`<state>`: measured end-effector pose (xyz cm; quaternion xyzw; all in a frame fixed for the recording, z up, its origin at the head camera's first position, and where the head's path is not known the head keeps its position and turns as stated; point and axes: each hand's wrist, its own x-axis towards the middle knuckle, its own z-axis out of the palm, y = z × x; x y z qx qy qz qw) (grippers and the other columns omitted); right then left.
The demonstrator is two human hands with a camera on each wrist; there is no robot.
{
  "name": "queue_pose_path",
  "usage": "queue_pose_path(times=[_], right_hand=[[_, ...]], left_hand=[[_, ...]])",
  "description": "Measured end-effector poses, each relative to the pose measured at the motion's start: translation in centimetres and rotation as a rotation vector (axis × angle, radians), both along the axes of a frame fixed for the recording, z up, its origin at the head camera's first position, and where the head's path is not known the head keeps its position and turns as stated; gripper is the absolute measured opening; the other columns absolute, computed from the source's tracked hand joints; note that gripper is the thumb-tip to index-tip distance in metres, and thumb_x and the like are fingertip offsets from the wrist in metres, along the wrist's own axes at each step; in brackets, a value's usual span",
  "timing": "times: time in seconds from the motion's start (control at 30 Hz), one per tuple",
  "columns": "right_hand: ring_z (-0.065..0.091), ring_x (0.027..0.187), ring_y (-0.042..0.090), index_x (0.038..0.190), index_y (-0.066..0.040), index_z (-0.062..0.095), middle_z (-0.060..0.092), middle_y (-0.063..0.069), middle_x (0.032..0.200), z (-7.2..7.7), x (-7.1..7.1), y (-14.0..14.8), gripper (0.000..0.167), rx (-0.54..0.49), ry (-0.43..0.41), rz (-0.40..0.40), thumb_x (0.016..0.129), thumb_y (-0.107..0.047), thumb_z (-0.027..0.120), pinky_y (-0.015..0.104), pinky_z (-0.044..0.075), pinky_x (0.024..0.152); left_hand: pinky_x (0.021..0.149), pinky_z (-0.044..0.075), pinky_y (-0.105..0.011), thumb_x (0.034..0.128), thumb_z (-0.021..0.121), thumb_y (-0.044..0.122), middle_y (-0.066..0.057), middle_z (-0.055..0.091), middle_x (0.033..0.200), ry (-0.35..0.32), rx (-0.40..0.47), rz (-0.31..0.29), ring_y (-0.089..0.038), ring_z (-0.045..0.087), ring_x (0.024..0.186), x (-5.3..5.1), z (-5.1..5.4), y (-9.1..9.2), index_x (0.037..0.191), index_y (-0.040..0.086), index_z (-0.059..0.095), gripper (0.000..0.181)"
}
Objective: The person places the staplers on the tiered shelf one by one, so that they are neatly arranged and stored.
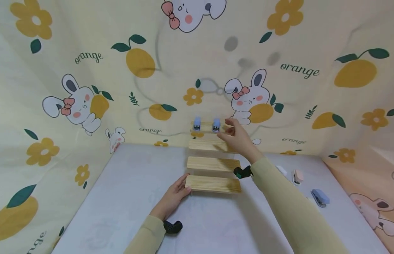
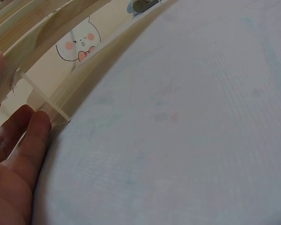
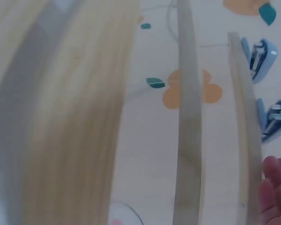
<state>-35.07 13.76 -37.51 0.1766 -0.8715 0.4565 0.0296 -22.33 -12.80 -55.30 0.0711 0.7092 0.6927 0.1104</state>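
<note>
Admittedly, parts are hard to make out: the right sleeve (image 1: 289, 201) partly covers a whitish object (image 1: 281, 170) whose kind cannot be told, and the right hand (image 1: 237, 137) hides the right end of the top plank. The left-wrist view cuts off most of the left hand (image 1: 172, 198), while the right-wrist view is blurred and crops the right fingers at its edge. The right grip is parted, thumb and fingers spread just beside the right-hand blue mini stapler (image 1: 216, 124), with a gap to it in the right-wrist view; whether the thumb touches the plank cannot be told. The left grip is closed lightly on the left end of the lowest plank of the four-tier wooden rack (image 1: 213, 163), thumb at the front and fingers behind. That stapler stands on the top tier, its pale blue, rounded cover above a silvery metal base, well apart from a matching left-hand stapler (image 1: 197, 124) on the same plank. The planks are light, grained wood. On the white surface (image 1: 127, 211) at right lie a pink stapler (image 1: 297, 177) and another blue stapler (image 1: 320, 197).
</note>
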Motion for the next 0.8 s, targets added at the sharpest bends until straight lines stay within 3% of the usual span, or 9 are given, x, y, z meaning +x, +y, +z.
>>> queue_pose_path(times=[0.17, 0.37, 0.8], right_hand=[[0.05, 0.116, 0.027, 0.145, -0.015, 0.038, 0.046, 0.01, 0.142, -0.1, 3.1, 2.0, 0.07, 0.066, 0.058, -0.006, 0.088, -0.041, 0.07, 0.049, 0.042, 0.097], [0.05, 0.118, 0.026, 0.144, -0.018, 0.039, 0.047, 0.008, 0.141, -1.2, 6.7, 5.4, 0.069, 0.127, 0.022, 0.007, 0.087, -0.04, 0.072, 0.051, 0.041, 0.1], [0.051, 0.117, 0.03, 0.142, -0.019, 0.041, 0.052, 0.007, 0.135, -6.4, 12.0, 12.2, 0.073, 0.197, -0.072, -0.022, 0.082, -0.049, 0.073, 0.053, 0.043, 0.098]], left_hand=[[0.112, 0.027, -0.043, 0.0953, 0.061, 0.033, -0.012, 0.043, 0.146, 0.007, 0.007, -0.008, -0.024, 0.039, 0.135, -0.1, -0.2, 0.0, 0.153, 0.023, 0.027, 0.068], [0.112, 0.028, -0.042, 0.0948, 0.062, 0.033, -0.01, 0.043, 0.147, -0.004, 0.012, -0.013, -0.022, 0.041, 0.133, -0.2, -0.3, -0.2, 0.153, 0.025, 0.028, 0.067], [0.112, 0.028, -0.042, 0.0943, 0.062, 0.033, -0.012, 0.04, 0.149, -0.011, 0.028, -0.015, -0.023, 0.039, 0.135, -0.1, -0.2, -0.1, 0.153, 0.023, 0.028, 0.069]])
